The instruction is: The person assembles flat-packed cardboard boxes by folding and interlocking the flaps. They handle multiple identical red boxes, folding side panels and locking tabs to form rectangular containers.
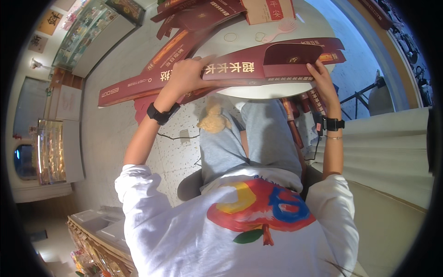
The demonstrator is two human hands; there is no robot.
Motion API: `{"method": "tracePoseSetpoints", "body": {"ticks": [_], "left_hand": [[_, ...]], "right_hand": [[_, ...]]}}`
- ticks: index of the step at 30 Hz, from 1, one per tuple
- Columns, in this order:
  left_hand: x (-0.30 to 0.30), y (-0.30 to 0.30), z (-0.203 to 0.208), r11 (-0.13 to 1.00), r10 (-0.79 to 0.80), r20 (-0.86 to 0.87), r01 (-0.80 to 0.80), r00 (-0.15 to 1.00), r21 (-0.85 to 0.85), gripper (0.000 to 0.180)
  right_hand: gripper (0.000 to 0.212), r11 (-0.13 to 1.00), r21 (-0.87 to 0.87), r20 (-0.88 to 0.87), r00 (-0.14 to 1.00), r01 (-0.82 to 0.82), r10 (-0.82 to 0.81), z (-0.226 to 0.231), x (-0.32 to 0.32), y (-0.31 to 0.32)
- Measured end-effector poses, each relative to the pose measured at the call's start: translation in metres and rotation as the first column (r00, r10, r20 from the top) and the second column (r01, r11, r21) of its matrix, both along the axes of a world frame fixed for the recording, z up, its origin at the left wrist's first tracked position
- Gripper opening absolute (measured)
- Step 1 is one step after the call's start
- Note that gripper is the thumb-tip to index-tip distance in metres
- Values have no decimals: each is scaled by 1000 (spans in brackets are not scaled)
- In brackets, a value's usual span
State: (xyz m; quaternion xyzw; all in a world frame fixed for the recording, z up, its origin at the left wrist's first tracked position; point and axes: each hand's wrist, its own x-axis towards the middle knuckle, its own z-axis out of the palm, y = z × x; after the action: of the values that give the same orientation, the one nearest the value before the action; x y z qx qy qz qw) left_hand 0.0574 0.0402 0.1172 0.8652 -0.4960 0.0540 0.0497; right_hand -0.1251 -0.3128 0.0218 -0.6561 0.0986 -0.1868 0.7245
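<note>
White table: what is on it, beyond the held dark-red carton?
Two thin loops, a pink fork-shaped item, a beige-red box and other dark-red cartons show. The held dark-red carton hides part of the tabletop; anything there is unseen.

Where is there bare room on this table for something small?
On the white table, between the thin loops and the held long maroon box, and right of the pink fork-shaped piece, toward the edge. It's crowded left, with other maroon boxes, and around the far red-and-tan package.
</note>
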Motion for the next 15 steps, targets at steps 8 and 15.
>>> {"method": "tracePoseSetpoints", "body": {"ticks": [8,15], "left_hand": [[0,-5,9,990,138,-97,-134,986,51,77],[-9,1,19,996,83,-83,-81,993,22,77]], "right_hand": [[39,999,22,3,1000,24,-24,4,-6,5],[32,986,72,119,980,153,-161,-9,0,-1]]}}
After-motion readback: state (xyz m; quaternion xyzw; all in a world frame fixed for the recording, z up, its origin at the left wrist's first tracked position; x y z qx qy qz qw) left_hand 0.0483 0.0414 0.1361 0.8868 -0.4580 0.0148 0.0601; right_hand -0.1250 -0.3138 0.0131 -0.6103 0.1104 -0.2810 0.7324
